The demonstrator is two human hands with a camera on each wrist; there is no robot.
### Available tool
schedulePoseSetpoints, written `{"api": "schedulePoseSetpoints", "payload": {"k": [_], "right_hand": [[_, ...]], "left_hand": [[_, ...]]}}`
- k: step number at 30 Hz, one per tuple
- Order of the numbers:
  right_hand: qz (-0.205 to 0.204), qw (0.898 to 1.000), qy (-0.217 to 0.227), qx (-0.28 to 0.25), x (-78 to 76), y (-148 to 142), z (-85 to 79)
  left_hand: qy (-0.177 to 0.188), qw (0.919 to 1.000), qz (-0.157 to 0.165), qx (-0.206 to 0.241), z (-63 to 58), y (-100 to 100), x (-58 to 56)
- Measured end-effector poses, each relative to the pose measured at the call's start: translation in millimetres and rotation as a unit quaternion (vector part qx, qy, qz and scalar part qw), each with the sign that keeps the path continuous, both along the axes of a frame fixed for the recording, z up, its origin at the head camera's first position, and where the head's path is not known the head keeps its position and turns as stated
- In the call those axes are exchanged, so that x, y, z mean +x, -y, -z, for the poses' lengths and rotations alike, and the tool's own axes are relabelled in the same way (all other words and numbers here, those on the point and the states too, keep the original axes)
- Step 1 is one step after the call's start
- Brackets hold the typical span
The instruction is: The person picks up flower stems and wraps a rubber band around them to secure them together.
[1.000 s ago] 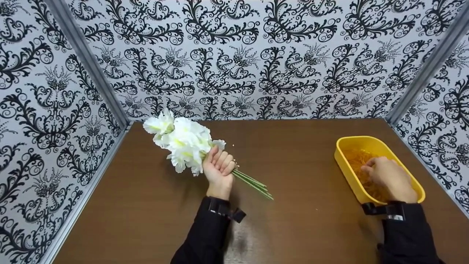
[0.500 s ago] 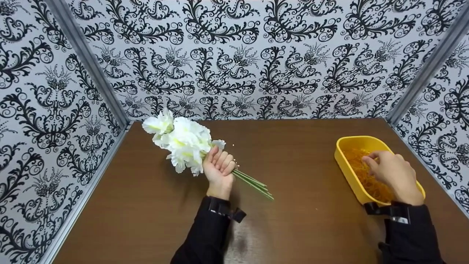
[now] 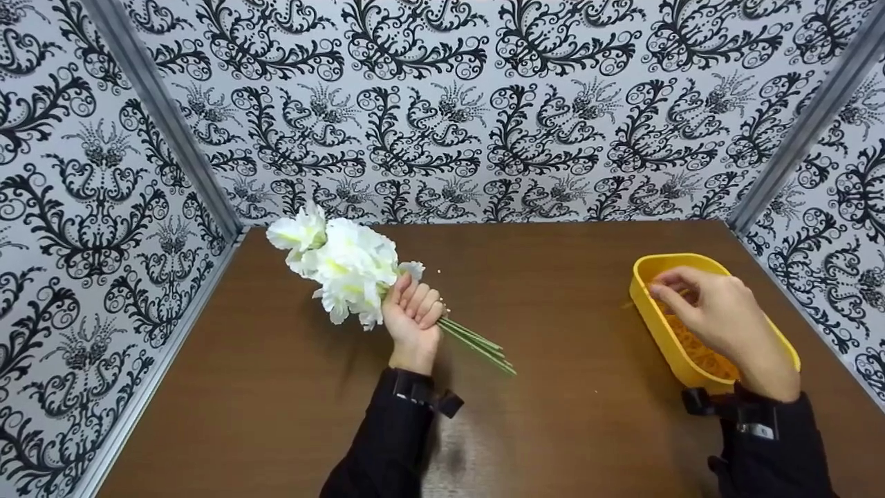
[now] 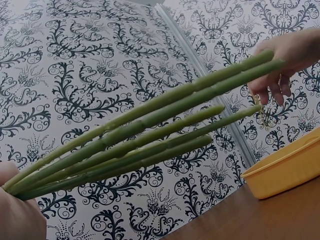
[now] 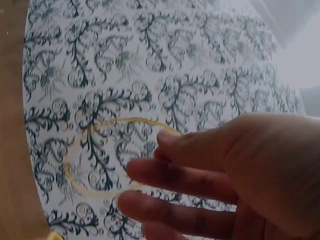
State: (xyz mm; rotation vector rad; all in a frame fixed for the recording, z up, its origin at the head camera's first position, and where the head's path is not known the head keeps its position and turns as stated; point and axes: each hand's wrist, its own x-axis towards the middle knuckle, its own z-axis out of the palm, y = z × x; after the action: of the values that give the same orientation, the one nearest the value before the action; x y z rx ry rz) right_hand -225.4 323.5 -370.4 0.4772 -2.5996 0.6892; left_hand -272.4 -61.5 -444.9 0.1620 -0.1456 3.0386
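Observation:
My left hand [image 3: 415, 319] grips a bunch of green stems [image 3: 477, 344] in a fist. White ruffled artificial flowers [image 3: 349, 263] fan out to its upper left. In the left wrist view the stem ends [image 4: 170, 98] spread apart toward the right. Over the yellow box [image 3: 653, 325], my right hand [image 3: 733, 318] pinches a thin yellow rubber band [image 5: 145, 120] between thumb and fingertip. The band hangs as a loose loop in the right wrist view. More rubber bands [image 3: 702, 349] lie piled in the box, partly hidden by the hand.
The brown table [image 3: 553, 290] carries the box near its right edge. Patterned black-and-white panels [image 3: 442, 111] stand at the back and both sides, joined by grey metal posts [image 3: 816, 117].
My right hand has risen from the pile in the box and moved up and left with a rubber band. The left hand and the flowers stay in place.

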Motion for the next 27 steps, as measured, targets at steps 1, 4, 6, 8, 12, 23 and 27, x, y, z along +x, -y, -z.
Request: {"api": "schedulePoseSetpoints", "payload": {"k": [1, 4, 6, 8, 12, 23, 27], "right_hand": [[-0.016, 1.0, -0.008, -0.002, 1.0, 4, -0.3], [-0.056, 0.998, -0.017, 0.008, 2.9, 11, -0.2], [-0.069, 0.997, -0.015, 0.022, 4.1, 14, 0.3], [-0.077, 0.996, -0.007, 0.039, 5.6, 16, 0.5], [-0.098, 0.993, 0.003, 0.067, 9.6, 24, 0.2], [-0.284, 0.958, -0.013, 0.034, 25.0, 54, -2.0], [-0.34, 0.939, -0.051, 0.015, 26.3, 64, -3.2]], "left_hand": [[0.0, 1.0, -0.001, 0.0, -0.2, 0, -0.3], [-0.001, 1.0, -0.002, 0.003, -0.9, 1, -0.9], [-0.002, 1.0, 0.0, 0.004, -1.2, 1, -0.8], [-0.004, 1.0, 0.002, 0.006, -1.1, 1, -0.6], [-0.012, 0.9999, 0.002, 0.006, -0.6, 1, 0.3], [-0.034, 0.9989, 0.031, 0.003, 0.9, -2, 2.5], [-0.046, 0.9979, 0.043, 0.012, 0.3, -2, 3.1]]}}
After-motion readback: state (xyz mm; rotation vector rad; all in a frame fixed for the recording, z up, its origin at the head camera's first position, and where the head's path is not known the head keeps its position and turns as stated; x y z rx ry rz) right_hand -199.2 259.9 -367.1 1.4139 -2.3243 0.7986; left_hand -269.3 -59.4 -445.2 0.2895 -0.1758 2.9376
